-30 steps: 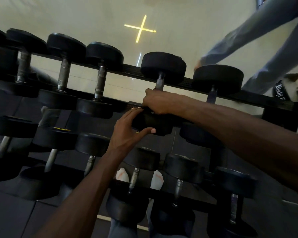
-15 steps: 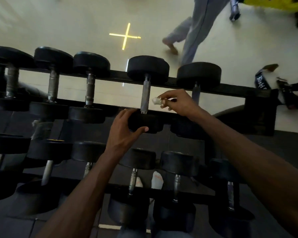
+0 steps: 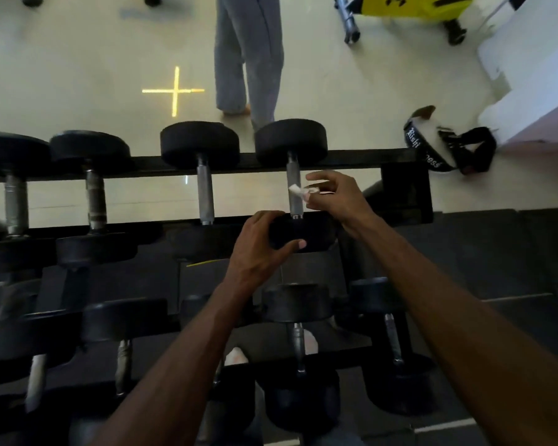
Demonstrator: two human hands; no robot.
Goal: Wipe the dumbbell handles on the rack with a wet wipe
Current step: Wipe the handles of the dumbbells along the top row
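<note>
right hand (image 3: 339, 196) pinches wet wipe (image 3: 298, 192) against handle (image 3: 293, 188), left hand (image 3: 258, 249) grips near dumbbell head (image 3: 316, 233); best wrap wipe round handle.

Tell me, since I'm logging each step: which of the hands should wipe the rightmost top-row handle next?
Probably the right hand: it pinches the wet wipe beside that handle, while the left hand grips the dumbbell's near head.
</note>
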